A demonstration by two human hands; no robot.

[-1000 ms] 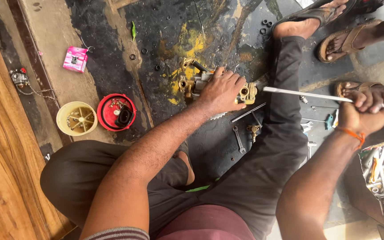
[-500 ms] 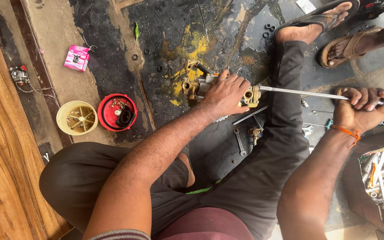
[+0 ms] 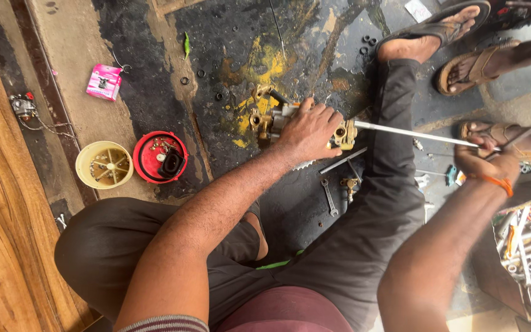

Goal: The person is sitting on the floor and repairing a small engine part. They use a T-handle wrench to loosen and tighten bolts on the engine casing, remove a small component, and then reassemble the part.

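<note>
Brass valve assembly (image 3: 265, 117): likely heavy, rigid, oily (slippery); left hand (image 3: 308, 132) fingers clamped over it on the floor (image 3: 155, 92). Right hand (image 3: 483, 161) fingers closed around long steel rod (image 3: 413, 132).

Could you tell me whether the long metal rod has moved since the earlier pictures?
Yes. The metal rod has slid left toward the brass part under the left hand; its tip now meets that part, judged against the yellow stain on the floor.
</note>
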